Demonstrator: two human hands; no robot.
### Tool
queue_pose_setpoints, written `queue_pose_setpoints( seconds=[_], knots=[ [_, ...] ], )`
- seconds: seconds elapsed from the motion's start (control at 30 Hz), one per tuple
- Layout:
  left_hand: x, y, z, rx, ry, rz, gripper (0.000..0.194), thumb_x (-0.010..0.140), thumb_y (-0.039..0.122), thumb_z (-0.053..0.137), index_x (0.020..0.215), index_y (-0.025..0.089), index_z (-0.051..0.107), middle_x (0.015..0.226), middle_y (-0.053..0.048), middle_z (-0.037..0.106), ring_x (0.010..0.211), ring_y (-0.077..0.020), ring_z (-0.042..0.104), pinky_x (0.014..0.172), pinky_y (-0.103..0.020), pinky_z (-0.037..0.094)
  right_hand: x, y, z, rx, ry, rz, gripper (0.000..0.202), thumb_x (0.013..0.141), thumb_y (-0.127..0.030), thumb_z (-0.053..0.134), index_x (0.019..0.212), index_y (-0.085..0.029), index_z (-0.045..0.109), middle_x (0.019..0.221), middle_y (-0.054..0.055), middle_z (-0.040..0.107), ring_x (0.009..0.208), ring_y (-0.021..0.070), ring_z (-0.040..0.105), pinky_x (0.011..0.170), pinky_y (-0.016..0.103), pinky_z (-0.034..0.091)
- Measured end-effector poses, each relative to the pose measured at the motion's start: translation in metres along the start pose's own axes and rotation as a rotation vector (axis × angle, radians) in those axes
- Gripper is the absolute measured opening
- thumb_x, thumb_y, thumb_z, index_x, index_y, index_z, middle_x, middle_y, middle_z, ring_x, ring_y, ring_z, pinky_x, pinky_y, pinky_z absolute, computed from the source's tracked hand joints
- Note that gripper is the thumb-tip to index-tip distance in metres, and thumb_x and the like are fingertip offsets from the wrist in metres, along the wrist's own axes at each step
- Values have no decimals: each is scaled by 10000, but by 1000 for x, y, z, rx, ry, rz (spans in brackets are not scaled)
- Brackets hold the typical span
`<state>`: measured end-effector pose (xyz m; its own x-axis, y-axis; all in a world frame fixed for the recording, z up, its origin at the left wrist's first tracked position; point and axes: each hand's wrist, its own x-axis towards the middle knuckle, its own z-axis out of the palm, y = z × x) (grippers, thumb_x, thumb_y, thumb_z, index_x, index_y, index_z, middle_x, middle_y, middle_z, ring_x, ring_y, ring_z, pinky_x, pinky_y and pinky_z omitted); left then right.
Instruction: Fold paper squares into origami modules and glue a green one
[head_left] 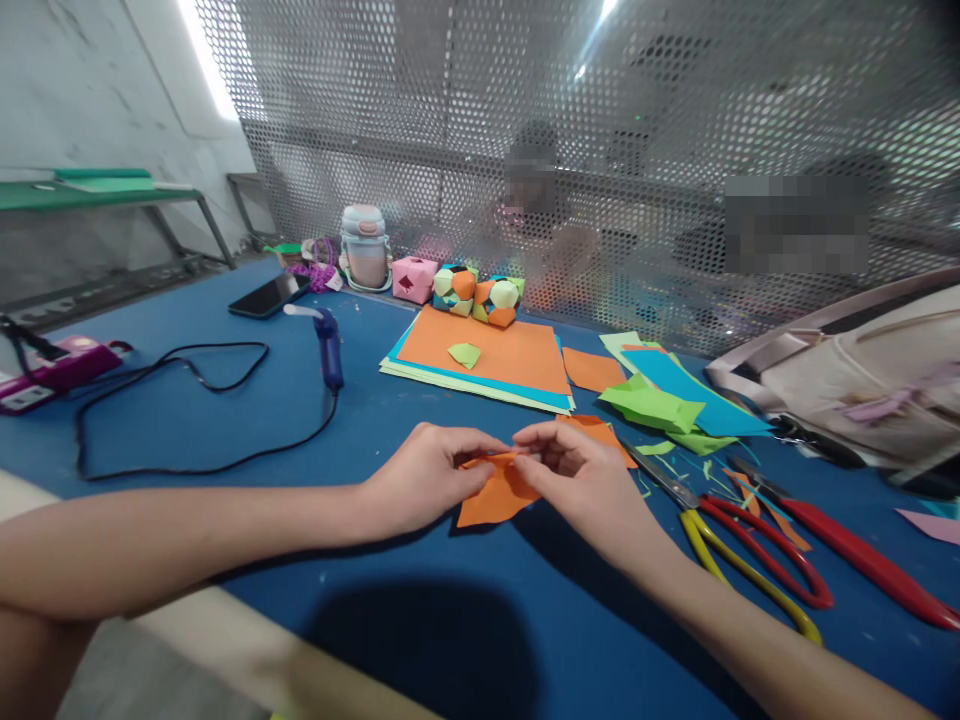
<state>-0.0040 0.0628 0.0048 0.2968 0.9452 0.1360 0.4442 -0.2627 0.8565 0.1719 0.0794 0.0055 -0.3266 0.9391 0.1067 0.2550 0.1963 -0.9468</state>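
A small piece of orange paper (491, 497) is between my two hands over the blue table, creased and slightly raised. My left hand (431, 470) pinches its left upper edge between thumb and fingers. From the other side, my right hand (581, 480) grips the right upper part, thumb on top and fingers curled behind. The fingertips of both hands nearly meet at the far edge. Just beyond my right hand lies another orange paper piece (600, 432). Scissors (690, 497) with one red and one yellow handle rest close to my right forearm.
Stacked coloured sheets (487, 345) carry a small green folded piece (465, 354). Behind stand patterned paper balls (454, 288), a pink box (414, 279) and a bottle (365, 248). A corded glue gun (328, 350) lies left; a red-handled tool (862, 555), scraps and a bag (862, 370) lie right.
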Motion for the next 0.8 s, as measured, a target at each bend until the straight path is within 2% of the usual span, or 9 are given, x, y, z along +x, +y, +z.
queue_pose_setpoints(
  seconds=[0.3, 0.57, 0.67, 0.8],
  knots=[
    [-1, 2, 1, 59, -13, -33, 248, 739, 153, 518, 911, 128, 694, 747, -4, 675, 651, -100, 546, 593, -186, 425, -2, 0, 0, -140, 16, -79, 132, 784, -310, 590, 818, -184, 612, 700, 4, 614, 634, 130, 574, 583, 259, 494],
    [1, 7, -3, -63, -56, -123, 237, 768, 235, 519, 897, 124, 684, 745, -15, 672, 662, -114, 571, 585, -192, 436, -4, -1, -1, -235, 40, -174, 118, 799, -294, 578, 786, -182, 614, 680, 12, 634, 629, 141, 590, 561, 258, 487],
    [2, 8, -5, -46, -75, -116, 237, 793, 233, 493, 872, 127, 689, 760, -17, 683, 686, -116, 583, 613, -192, 440, -4, 0, -1, -248, 43, -192, 110, 802, -287, 575, 785, -185, 614, 683, 11, 638, 625, 139, 592, 566, 260, 490],
    [2, 7, -6, 39, -54, -78, 208, 796, 216, 499, 822, 133, 688, 683, 6, 657, 609, -92, 546, 553, -173, 402, -5, 2, -1, -245, 38, -197, 120, 803, -296, 574, 784, -184, 612, 693, 19, 648, 631, 145, 599, 565, 267, 495]
  ],
)
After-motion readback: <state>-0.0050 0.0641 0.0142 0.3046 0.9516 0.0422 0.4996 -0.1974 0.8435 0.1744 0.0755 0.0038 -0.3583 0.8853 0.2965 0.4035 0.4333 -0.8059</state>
